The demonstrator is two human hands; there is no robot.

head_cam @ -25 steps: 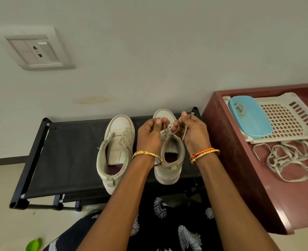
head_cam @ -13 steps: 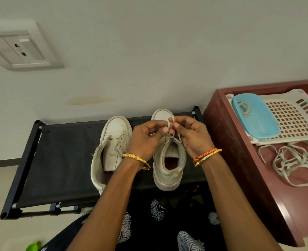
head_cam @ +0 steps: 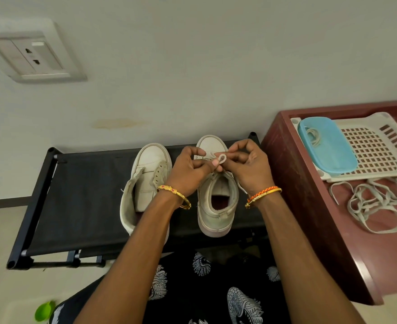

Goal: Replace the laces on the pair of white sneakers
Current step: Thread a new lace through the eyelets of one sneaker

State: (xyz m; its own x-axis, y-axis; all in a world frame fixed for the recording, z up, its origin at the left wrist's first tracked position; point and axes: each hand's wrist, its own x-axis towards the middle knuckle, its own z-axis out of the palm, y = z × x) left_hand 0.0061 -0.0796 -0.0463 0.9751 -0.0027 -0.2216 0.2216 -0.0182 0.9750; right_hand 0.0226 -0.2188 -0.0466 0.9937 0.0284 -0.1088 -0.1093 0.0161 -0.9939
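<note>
Two white sneakers stand on a black fabric rack (head_cam: 80,195). The left sneaker (head_cam: 146,181) has no lace and its flaps lie open. The right sneaker (head_cam: 217,202) is laced. Above its tongue, my left hand (head_cam: 190,170) and my right hand (head_cam: 249,166) both pinch the lace (head_cam: 222,158), which forms a small loop between my fingertips. Loose laces (head_cam: 375,202) lie in a tangle on the red-brown table (head_cam: 309,206) to the right.
A white perforated basket (head_cam: 377,146) sits on the table with a blue lid (head_cam: 328,146) and a coiled lace on it. A wall socket (head_cam: 33,57) is at upper left. My patterned dark clothing fills the bottom; a green object (head_cam: 44,311) lies on the floor.
My hands have stayed over the right sneaker and closed together, shaping the lace into a smaller loop. The view has shifted slightly.
</note>
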